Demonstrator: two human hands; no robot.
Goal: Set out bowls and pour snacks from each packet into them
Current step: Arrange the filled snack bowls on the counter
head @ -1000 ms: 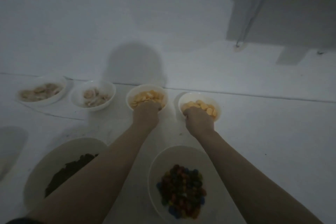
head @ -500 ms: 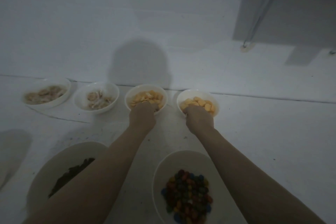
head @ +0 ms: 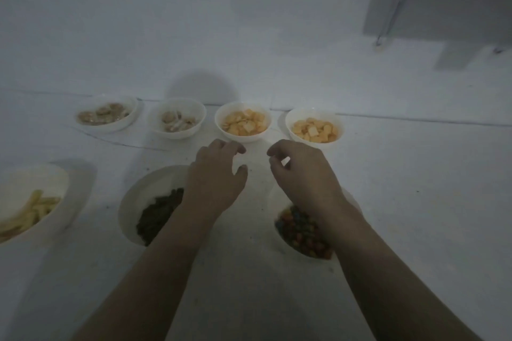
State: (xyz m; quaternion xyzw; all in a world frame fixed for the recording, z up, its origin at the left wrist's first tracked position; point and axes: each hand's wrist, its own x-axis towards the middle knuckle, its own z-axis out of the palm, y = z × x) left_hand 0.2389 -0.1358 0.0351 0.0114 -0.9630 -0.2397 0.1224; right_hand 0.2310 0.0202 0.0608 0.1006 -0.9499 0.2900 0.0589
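Seven white bowls on a pale floor. Far row: two bowls of brownish biscuits (head: 104, 116) (head: 177, 120), two bowls of orange crackers (head: 243, 125) (head: 315, 130). Near row: fries bowl (head: 25, 210), dark-snack bowl (head: 158, 213), coloured-candy bowl (head: 300, 230). The left hand (head: 214, 183) and right hand (head: 302, 171) hover between the rows, fingers loosely curled, holding nothing.

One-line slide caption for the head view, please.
Both empty hands, left hand and right hand, hover before seven filled snack bowls on the white surface.
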